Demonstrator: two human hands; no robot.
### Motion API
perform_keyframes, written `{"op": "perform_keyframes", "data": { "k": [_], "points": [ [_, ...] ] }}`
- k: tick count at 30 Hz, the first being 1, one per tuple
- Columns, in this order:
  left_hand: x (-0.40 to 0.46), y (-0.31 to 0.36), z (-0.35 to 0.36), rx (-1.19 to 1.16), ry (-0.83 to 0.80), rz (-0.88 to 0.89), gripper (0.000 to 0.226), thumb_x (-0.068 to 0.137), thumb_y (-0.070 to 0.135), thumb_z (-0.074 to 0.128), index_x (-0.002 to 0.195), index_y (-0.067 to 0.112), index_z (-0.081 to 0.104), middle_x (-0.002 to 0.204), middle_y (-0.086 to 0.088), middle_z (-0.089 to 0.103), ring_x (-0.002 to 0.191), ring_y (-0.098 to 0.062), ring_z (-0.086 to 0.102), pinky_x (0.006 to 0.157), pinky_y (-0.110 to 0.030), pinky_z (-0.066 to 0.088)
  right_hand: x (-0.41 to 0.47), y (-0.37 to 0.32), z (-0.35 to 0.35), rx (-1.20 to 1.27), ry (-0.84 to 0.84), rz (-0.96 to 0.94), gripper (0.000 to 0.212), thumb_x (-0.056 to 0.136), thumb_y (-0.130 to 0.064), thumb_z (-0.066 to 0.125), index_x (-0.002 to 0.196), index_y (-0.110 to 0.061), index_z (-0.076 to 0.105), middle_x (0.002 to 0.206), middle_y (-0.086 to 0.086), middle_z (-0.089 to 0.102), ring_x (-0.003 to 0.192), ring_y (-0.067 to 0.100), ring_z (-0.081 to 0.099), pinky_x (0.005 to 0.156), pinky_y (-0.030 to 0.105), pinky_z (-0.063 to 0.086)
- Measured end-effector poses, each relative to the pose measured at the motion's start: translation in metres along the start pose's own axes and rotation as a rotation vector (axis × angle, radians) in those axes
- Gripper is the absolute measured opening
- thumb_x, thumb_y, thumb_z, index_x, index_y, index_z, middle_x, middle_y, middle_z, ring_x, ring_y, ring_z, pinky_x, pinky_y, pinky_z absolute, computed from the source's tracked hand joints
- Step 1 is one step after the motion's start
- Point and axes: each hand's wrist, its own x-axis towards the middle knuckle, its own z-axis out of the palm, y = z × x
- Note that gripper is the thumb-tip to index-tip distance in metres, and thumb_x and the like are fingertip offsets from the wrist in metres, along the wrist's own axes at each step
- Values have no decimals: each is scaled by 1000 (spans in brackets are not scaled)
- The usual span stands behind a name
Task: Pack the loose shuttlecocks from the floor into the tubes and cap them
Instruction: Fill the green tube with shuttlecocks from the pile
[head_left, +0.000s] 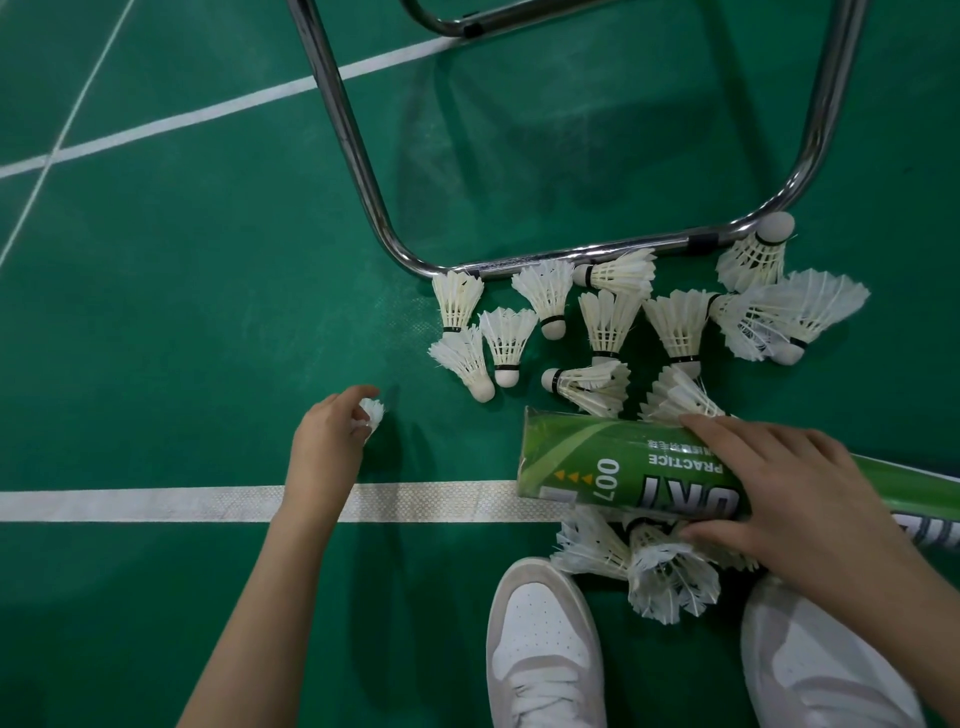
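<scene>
The left hand (332, 431) curls its fingers round one white feathered shuttlecock (371, 414), just above the green textured floor (208, 312). The right hand (789, 493) grips a glossy green cardboard tube (618, 462), lying level with its open end toward the left. More shuttlecocks (597, 322) lie scattered on the floor between the tube and a bent chrome frame (363, 197); others (665, 571) sit beneath the tube beside white shoes (540, 644).
</scene>
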Motion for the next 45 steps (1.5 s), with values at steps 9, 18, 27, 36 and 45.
{"op": "perform_keyframes", "data": {
  "k": [9, 18, 27, 36, 45],
  "points": [
    [-30, 65, -6, -408, 55, -57, 37, 83, 2, 65, 112, 26, 64, 85, 5, 62, 69, 5, 55, 65, 2, 35, -1, 1, 1, -3, -16, 7, 98, 35, -54, 85, 120, -17, 54, 104, 5, 68, 86, 31, 65, 75, 48, 48],
    [-65, 97, -11, -943, 34, -205, 31, 86, 5, 64, 111, 25, 62, 70, 2, 59, 71, -11, 54, 76, -22, 46, -2, 3, 0, 8, -3, 2, 99, 34, -55, 85, 120, -19, 52, 104, 5, 68, 86, 31, 65, 75, 48, 48],
    [-84, 120, -2, -1231, -170, -253, 33, 89, 0, 57, 112, 24, 59, 69, 4, 53, 68, -5, 58, 69, -18, 52, -2, 4, 0, 18, -4, -4, 100, 36, -58, 83, 122, -21, 47, 105, 4, 67, 87, 31, 64, 76, 47, 48],
    [-96, 132, 8, -1245, -293, -240, 29, 93, 12, 54, 116, 28, 60, 69, 1, 51, 73, -18, 46, 82, -32, 39, -3, 4, 0, -7, -7, 2, 98, 35, -58, 83, 120, -17, 55, 104, 5, 68, 87, 31, 65, 75, 48, 48],
    [-98, 137, 5, -1158, -318, -124, 49, 76, 22, 71, 120, 30, 52, 75, 5, 64, 79, -11, 58, 75, -16, 48, -3, 5, 0, 17, 0, -6, 98, 36, -56, 83, 121, -19, 52, 105, 5, 67, 87, 31, 64, 76, 48, 47]
  ]
}}
